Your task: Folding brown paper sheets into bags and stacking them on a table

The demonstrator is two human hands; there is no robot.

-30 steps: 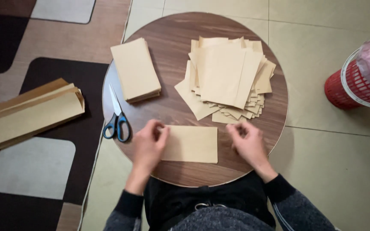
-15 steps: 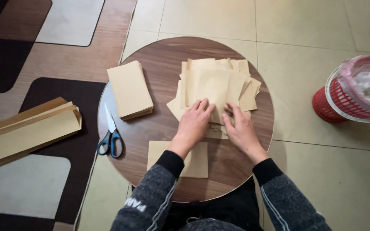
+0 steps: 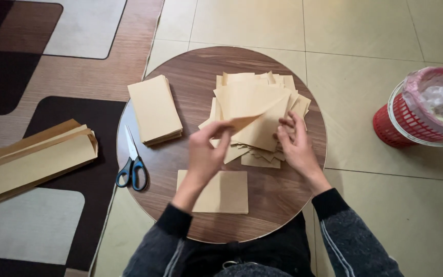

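Note:
A loose pile of tan paper sheets (image 3: 255,84) lies on the far right of a round wooden table (image 3: 190,66). My left hand (image 3: 206,149) pinches the near corner of the top sheet (image 3: 262,115) and lifts it off the pile. My right hand (image 3: 296,143) rests on the pile's right side, fingers spread and touching the sheets. A folded tan piece (image 3: 226,195) lies flat near the table's front edge, below my left hand.
A neat stack of folded tan pieces (image 3: 155,107) sits at the table's left, with blue-handled scissors (image 3: 133,164) beside it. Long tan paper strips (image 3: 26,159) lie on the patterned rug to the left. A red basket with a plastic liner (image 3: 426,107) stands on the tiled floor at right.
Both hands left the folded piece at the front edge and reached to the pile. My left hand has now lifted the corner of the top sheet.

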